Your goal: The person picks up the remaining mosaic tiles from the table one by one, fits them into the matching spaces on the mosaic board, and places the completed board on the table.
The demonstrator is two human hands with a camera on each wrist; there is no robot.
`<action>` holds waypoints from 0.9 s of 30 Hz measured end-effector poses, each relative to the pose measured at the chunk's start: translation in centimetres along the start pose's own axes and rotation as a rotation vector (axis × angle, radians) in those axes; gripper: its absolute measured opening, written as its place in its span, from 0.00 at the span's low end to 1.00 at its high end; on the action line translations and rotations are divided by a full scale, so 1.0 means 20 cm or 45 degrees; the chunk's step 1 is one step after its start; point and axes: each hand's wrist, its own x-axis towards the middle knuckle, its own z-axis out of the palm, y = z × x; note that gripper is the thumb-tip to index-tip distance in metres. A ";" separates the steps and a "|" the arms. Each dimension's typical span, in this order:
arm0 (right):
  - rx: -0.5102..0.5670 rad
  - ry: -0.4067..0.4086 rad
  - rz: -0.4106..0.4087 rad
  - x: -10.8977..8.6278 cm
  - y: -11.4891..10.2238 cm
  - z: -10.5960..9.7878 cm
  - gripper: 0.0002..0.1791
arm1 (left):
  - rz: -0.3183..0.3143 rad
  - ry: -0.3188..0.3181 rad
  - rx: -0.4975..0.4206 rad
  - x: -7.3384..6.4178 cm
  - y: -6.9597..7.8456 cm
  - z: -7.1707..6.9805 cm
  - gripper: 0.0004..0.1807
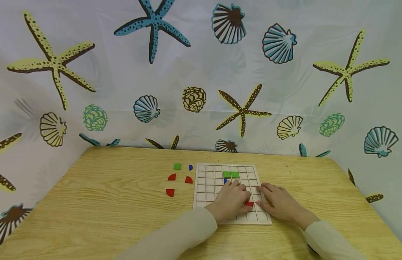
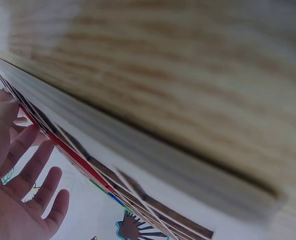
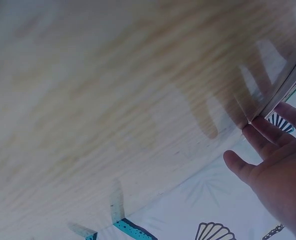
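Note:
A pale square grid board [image 1: 201, 187] lies on the table, with two green squares [image 1: 231, 174] and part of a blue piece [image 1: 225, 180] in its cells. My left hand [image 1: 231, 199] is over the board, hiding several cells. Its thumb and index finger pinch a small red piece [image 1: 249, 204] at its edges, low on the grid; the other fingers [image 2: 58, 210] are loosely bent. Beneath this hand, the left wrist view shows more red [image 2: 80, 162] along the board. My right hand [image 1: 280, 202] touches the board's right edge with relaxed fingers, its thumb tip close to the red piece.
Left of the board lie a green square [image 1: 177, 166], a blue half-round piece [image 1: 190, 167] and several red rounded pieces [image 1: 170, 193]. The wooden table [image 1: 123, 202] meets a pale curtain [image 1: 188, 65] printed with starfish and shells.

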 end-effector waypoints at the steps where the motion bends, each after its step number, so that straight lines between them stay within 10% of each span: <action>1: 0.000 0.001 0.001 0.00 0.00 0.00 0.25 | 0.000 0.000 0.003 0.00 0.00 0.00 0.16; 27: 0.011 -0.030 0.010 -0.01 -0.01 -0.01 0.25 | -0.052 -0.021 -0.031 -0.08 -0.11 -0.03 0.15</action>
